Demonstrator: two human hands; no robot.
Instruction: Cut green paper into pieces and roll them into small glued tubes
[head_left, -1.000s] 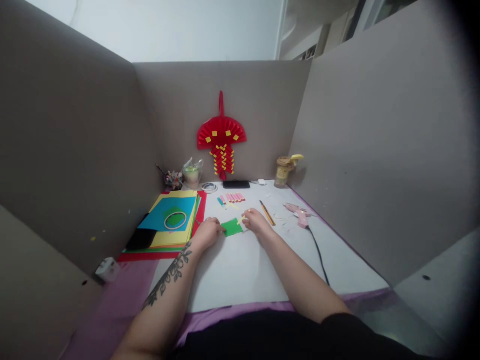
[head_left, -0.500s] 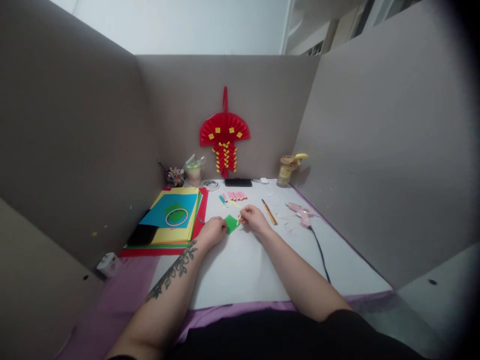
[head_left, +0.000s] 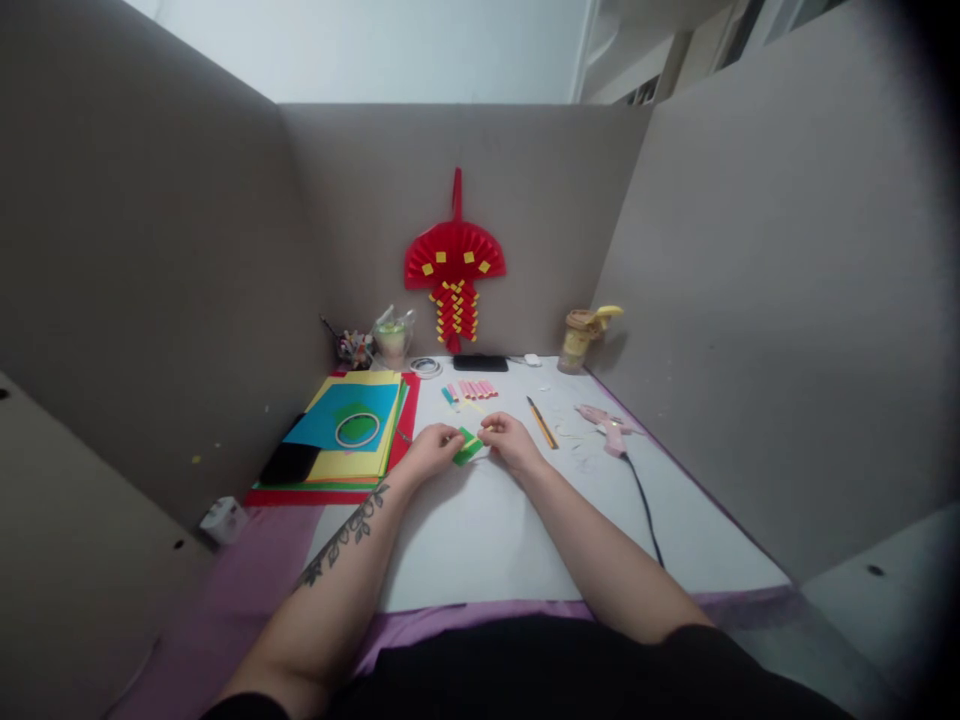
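- Pinching the small green paper by its left edge with the left hand, thumb and fingers clamped on it; to be found between both hands, over the white tabletop.
- With fingertips together on the right hand, close to the paper's right edge and seemingly around one end of a thin yellow strip lying across the green.
- Best to hold the green paper lightly but steadily, without creasing it.
- Better to line up the strip straight before pressing, then smooth from one end to the other with a fingertip.
- Wise to hold fingers clear of the strip's path, and wrists clear of the glue gun and its cord at the right.
- Hidden behind the left fingers: the paper's left edge.
- Too small to make out: any glue under the strip, or any gap beneath the paper.
- Hard to name: the slim yellow-and-black tool beyond the right hand.
- Cut off at the bottom: part of the left arm.
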